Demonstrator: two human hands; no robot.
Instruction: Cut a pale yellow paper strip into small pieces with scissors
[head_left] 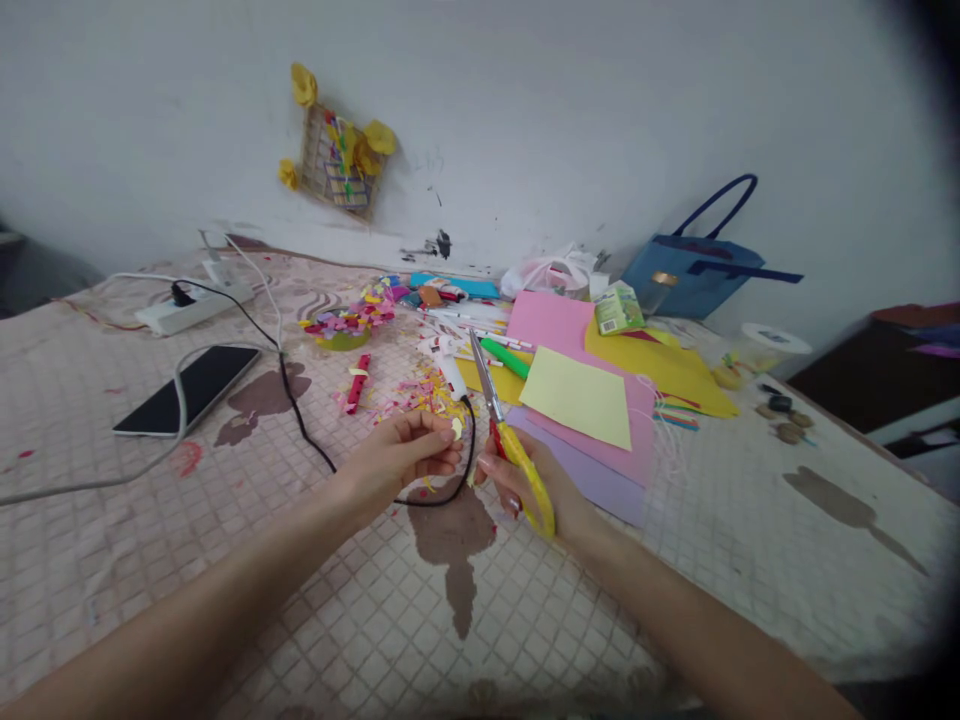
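A black cable (300, 420) is running from the power strip (191, 308) in the upper left of the frame down across the patterned bed cover (375, 620), looping just beneath both hands in the middle of the frame. A phone (187, 388) is lying face up at the left, beside a grey cord. Behind the hands, a white glue gun (450, 368) is resting among a scatter of paper scraps (409, 392), with a small bowl of coloured bits (346, 325) further back. Sheets of coloured paper (577, 400), pink, yellow and violet, are lying just to the right of the hands, and a blue bag (694, 270) is standing against the wall at the upper right.

The left hand (409, 455) is pinching a tiny pale yellow paper piece (457, 428) between its fingertips, its grip narrow and closed on it. The right hand (525, 485) is holding yellow-handled scissors (510, 440), fingers through the loops, blades nearly closed and pointing up and away. The paper piece is sitting just left of the scissors, near their pivot.
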